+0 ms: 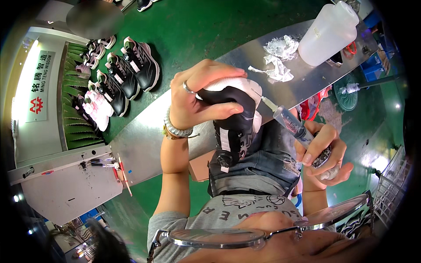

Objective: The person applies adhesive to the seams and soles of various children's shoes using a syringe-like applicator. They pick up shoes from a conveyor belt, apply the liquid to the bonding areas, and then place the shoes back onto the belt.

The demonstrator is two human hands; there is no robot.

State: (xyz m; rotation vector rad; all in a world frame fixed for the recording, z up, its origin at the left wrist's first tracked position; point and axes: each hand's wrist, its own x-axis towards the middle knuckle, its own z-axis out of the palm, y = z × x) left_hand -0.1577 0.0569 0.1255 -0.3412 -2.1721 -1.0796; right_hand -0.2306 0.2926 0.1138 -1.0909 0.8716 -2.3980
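Note:
My left hand (193, 94) grips a black sneaker (232, 111) by its toe end, fingers over the white sole and thumb on the black upper. The shoe is tilted with its toe up, and its laces and pale tongue tab hang toward my lap. In my right hand (326, 153) is a clear syringe (289, 122) with a thin needle, the fingers wrapped round its rear end. The needle's tip is at the edge of the sole near the toe; whether it touches cannot be made out. Dark marks show inside the barrel.
A translucent white bottle (324, 37) and crumpled white tissue (280, 57) lie on the metal table (245, 57). To the left, several black sneakers (140, 65) and pink ones (98, 105) stand near a green slatted conveyor (74, 83). Pens and brushes (103, 163) lie at lower left.

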